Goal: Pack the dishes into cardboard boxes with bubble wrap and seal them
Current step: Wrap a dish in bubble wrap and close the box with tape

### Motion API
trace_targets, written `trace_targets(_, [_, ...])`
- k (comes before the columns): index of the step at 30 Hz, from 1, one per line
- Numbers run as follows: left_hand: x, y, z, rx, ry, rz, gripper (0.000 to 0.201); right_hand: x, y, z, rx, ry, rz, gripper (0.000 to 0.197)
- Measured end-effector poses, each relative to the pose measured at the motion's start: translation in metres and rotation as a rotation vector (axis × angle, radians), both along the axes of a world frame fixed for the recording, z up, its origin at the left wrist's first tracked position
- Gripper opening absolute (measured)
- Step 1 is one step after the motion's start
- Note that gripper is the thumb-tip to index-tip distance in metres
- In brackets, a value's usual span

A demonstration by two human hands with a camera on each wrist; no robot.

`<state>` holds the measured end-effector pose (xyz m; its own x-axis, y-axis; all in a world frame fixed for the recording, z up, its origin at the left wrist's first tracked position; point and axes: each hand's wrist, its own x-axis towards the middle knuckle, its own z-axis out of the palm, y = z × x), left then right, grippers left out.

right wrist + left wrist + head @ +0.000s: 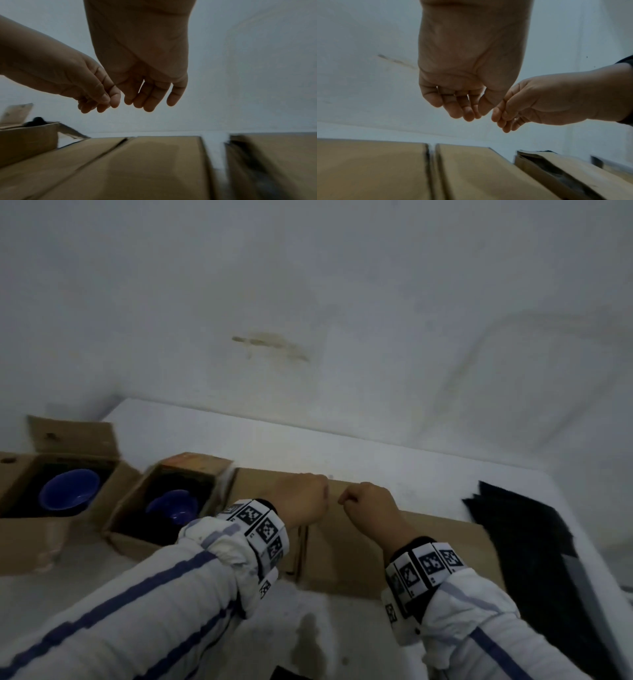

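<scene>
Cardboard box (359, 546), plain brown, flaps folded shut with a dark seam running down the middle of its top, sits on the white counter (342, 440) right in front of the person. No tape visible on the seam as far as the blur allows. In the wrist views the two top flaps (137, 169) lie flat and nearly meet, narrow gap between them.

Both hands hover just above this box, near its far edge, close together and not touching the cardboard. Left hand (303, 498) has its fingers (453, 108) loosely curled, hanging down, holding nothing. Right hand (371, 503) likewise, fingers (150, 100) relaxed and drooping, nothing in them. Thumb tips of the two hands nearly meet; whether they pinch something thin between them cannot be told.

Left of the closed box, touching it or just beside, stands a second open box (161, 508) with a blue bowl (173, 508) inside on dark lining. Further left a third open box (51, 470), flaps up, with another blue bowl (70, 489) upright in it.

Right of the closed box, a stack of dark sheets (534, 542) lies on the counter. White sleeves with blue stripes (154, 611) and marker-printed wristbands (263, 529) on both arms. Grey-white wall (308, 302) behind, with a brownish stain.
</scene>
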<state>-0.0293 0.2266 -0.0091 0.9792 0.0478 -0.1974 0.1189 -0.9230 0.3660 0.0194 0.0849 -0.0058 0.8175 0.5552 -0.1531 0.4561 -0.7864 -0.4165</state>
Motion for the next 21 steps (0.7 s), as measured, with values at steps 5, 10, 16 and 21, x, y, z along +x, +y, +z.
trace_targets(5, [0.041, -0.095, -0.005, -0.115, 0.005, -0.080, 0.022, 0.034, -0.097, -0.001, 0.008, 0.017, -0.165, 0.028])
trace_targets(10, [0.071, -0.172, -0.014, -0.177, 0.022, -0.108, 0.027, 0.062, -0.176, -0.004, 0.012, 0.017, -0.289, 0.028])
trace_targets(16, [0.097, -0.225, -0.026, -0.233, 0.080, -0.160, 0.032, 0.086, -0.252, -0.020, -0.056, 0.070, -0.500, 0.026])
trace_targets(21, [0.102, -0.240, -0.036, -0.233, 0.131, -0.183, 0.026, 0.087, -0.275, -0.057, -0.277, 0.225, -0.489, 0.042])
